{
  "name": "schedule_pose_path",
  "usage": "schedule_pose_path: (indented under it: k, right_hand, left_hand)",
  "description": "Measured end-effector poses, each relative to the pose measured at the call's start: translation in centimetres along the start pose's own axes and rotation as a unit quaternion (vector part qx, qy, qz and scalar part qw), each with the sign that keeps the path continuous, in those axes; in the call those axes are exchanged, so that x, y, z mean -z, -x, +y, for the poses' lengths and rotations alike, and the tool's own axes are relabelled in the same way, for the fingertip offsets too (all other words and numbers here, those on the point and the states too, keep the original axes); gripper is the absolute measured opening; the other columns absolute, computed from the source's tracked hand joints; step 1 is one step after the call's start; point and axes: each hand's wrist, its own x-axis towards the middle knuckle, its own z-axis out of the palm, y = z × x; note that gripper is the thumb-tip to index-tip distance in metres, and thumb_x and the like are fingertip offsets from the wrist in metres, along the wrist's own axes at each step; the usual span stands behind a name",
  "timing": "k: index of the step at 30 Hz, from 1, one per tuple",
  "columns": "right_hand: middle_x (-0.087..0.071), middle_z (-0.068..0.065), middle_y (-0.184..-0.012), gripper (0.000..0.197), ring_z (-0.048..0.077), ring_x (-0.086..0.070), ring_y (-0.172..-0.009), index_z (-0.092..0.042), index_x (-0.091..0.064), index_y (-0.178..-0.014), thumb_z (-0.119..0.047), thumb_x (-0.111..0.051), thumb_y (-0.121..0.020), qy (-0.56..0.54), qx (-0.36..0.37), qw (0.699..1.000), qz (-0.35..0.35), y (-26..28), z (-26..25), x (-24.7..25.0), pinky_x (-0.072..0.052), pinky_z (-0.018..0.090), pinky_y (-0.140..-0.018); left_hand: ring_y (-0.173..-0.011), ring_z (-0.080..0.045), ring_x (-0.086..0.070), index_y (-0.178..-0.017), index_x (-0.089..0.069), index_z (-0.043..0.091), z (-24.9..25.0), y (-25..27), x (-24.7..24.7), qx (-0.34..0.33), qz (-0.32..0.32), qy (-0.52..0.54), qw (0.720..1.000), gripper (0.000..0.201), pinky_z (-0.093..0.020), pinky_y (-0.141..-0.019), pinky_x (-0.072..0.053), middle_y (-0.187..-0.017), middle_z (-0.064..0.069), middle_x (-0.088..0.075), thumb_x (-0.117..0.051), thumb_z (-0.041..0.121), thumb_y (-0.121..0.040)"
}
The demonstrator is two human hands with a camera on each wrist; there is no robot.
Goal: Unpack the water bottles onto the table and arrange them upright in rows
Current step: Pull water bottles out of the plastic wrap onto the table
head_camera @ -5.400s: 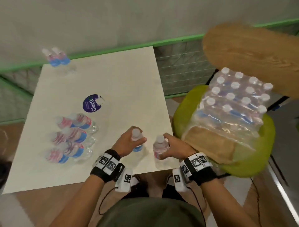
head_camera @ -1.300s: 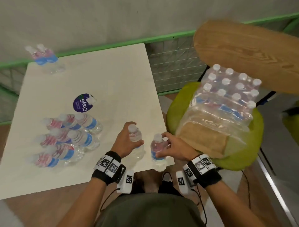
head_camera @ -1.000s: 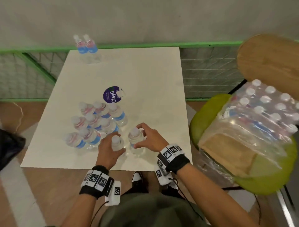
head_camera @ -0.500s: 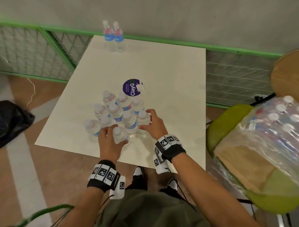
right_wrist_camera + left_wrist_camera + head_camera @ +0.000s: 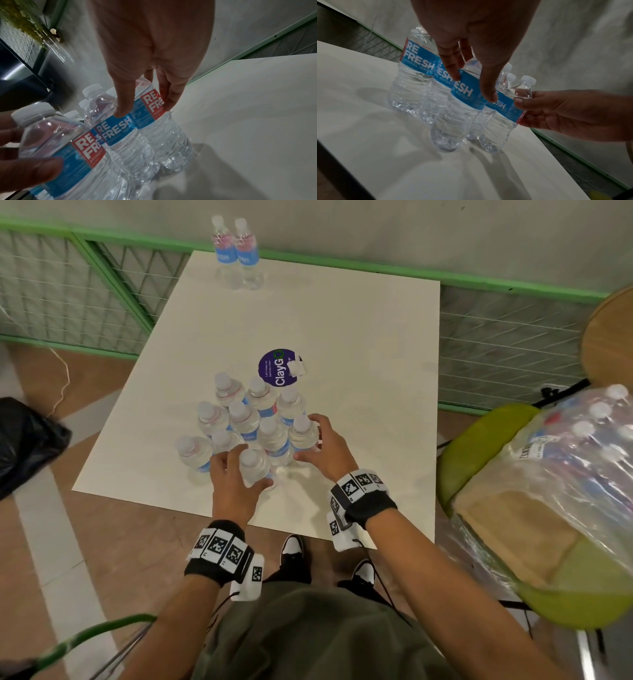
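Two more clear plastic water bottles with blue-and-red labels now standing in the cluster near the front of the white square table (image 5: 359,337), versus held apart at the table's near-right edge about a second back. Left hand (image 5: 236,484) curled round the nearest bottle (image 5: 254,465), fingers and thumb on its label. Right hand (image 5: 325,450) pinching the right-end bottle (image 5: 303,433) at the label, thumb on one side and fingers on the other. Both bottles upright, bases on the table, touching neighbours.

Cluster count now roughly ten, packed in staggered lines rather than clean rows; some squaring-up probably needed. Separate pair of bottles (image 5: 236,251) upright at the far edge, well apart from the group. Shrink-wrapped pack of remaining bottles (image 5: 565,474) on the lime-green chair (image 5: 479,440) to the right, still mostly full. Task far from done; likely next: release, reach back to the pack.
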Motion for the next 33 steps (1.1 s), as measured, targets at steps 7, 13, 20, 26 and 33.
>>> schedule_pose_path:
  k: [7, 13, 20, 26, 33]
  right_hand:
    - [-0.048, 0.002, -0.139, 0.058, 0.019, -0.051, -0.119, -0.019, -0.045, -0.134, -0.021, -0.07, -0.082, -0.002, -0.057, 0.998, -0.029, 5.0, 2.3, 3.4, -0.046, 0.031, -0.095]
    - [-0.062, -0.002, -0.094, 0.017, 0.01, -0.058, -0.08, -0.009, -0.061, -0.104, -0.009, -0.062, -0.087, -0.074, -0.167, 0.981, 0.065, 13.8, 10.3, 12.1, -0.051, 0.025, -0.071]
    - [-0.057, 0.01, -0.129, 0.038, 0.024, -0.059, -0.109, -0.013, -0.053, -0.13, -0.017, -0.052, -0.093, 0.259, -0.376, 0.878, 0.143, 22.3, 13.4, 25.1, -0.047, 0.024, -0.088]
    - [-0.067, 0.016, -0.113, 0.032, 0.03, -0.064, -0.099, -0.007, -0.066, -0.112, -0.008, -0.054, -0.082, 0.304, -0.398, 0.861, 0.088, 22.9, 12.9, 28.9, -0.051, 0.032, -0.081]
    - [-0.063, 0.016, -0.104, 0.017, 0.029, -0.06, -0.099, -0.013, -0.063, -0.089, -0.019, -0.047, -0.086, 0.182, -0.429, 0.874, 0.142, 21.3, 16.2, 30.7, -0.045, 0.03, -0.081]
  left_hand:
    - [-0.122, -0.038, -0.034, -0.135, -0.035, 0.012, 1.6, 2.2, 0.8, -0.018, 0.093, -0.04, 0.995, 0.083, -0.052, -0.104, -0.034, -0.13, -0.022, -0.036, -0.082, 0.02, -0.067]
    - [-0.099, -0.035, -0.045, -0.104, -0.057, 0.002, 8.4, 3.6, -2.2, -0.198, 0.089, -0.067, 0.974, 0.03, -0.041, -0.084, -0.037, -0.101, -0.023, -0.055, -0.069, 0.015, -0.08]
    - [-0.076, 0.004, -0.049, -0.097, -0.059, 0.029, 18.7, 6.8, -15.6, -0.382, -0.419, -0.084, 0.819, 0.011, -0.018, -0.069, -0.041, -0.091, 0.015, -0.054, -0.05, 0.028, -0.089]
    - [-0.115, -0.02, -0.052, -0.131, -0.048, 0.023, 26.4, 9.9, -26.4, -0.371, -0.554, -0.177, 0.724, 0.041, -0.027, -0.098, -0.039, -0.134, -0.003, -0.05, -0.049, 0.015, -0.091]
    - [-0.117, -0.029, -0.052, -0.133, -0.045, 0.009, 30.3, 10.0, -30.4, -0.344, -0.502, -0.293, 0.738, 0.042, -0.033, -0.095, -0.039, -0.129, -0.016, -0.056, -0.039, 0.028, -0.097]
